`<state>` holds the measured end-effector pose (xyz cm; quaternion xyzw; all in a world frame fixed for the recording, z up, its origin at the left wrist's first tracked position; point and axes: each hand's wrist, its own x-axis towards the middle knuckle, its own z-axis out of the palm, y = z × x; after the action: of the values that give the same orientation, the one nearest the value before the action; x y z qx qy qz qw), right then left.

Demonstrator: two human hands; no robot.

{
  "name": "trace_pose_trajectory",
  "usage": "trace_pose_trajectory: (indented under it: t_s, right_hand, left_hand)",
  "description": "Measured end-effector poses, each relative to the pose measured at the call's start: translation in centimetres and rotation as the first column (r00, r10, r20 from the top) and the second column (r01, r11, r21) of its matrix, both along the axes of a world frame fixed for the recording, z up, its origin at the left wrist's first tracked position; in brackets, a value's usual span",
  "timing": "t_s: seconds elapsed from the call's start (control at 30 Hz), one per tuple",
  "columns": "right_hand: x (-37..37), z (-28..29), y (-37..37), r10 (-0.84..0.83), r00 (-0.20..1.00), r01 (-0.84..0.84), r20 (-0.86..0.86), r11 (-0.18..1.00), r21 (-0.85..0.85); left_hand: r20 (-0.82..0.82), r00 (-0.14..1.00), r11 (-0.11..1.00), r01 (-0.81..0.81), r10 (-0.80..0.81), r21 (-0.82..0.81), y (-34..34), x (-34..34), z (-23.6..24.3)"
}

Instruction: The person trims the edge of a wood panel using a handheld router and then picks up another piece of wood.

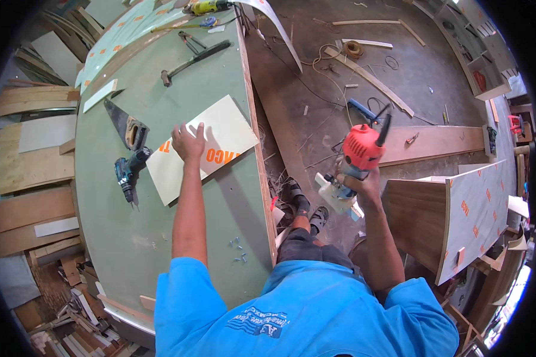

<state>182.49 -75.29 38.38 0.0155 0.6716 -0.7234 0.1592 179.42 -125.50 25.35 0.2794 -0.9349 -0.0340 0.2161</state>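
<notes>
My left hand [189,143] lies on a cream board [229,126] with orange lettering, its fingers spread over the face. The board rests askew on the green-topped workbench [122,232], one corner reaching the bench's right edge. Off to the right of the bench, my right hand [365,182] grips a handheld trim router [363,146] with a red motor housing and a pale base. It is held in the air above the floor, apart from the board. Left of the board lie a cordless drill [124,177] and a handsaw [125,124].
Several small screws [238,252] lie on the bench, and a hammer [190,64] farther back. A cabinet-like wooden box [420,208] stands at right. Cords, wood strips [372,81] and a blue tool [362,110] are on the floor. Stacked boards [36,154] line the left.
</notes>
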Motion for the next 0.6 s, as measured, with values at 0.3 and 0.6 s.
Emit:
trace_pose_trajectory:
  t_s: [0.3,0.6]
  right_hand:
    - [-4.7,-2.6,-5.8,-0.129,0.981,0.127,-0.142,0.992,-0.021]
    - [-8.2,-6.4,-11.0,-0.150,0.885,0.210,-0.441,0.973,0.092]
  left_hand:
    - [-0.050,0.999,0.994,0.025,-0.019,0.108,4.5,-6.6,-1.7]
    - [-0.055,0.995,0.988,0.091,-0.084,0.122,6.8,-12.2,-1.5]
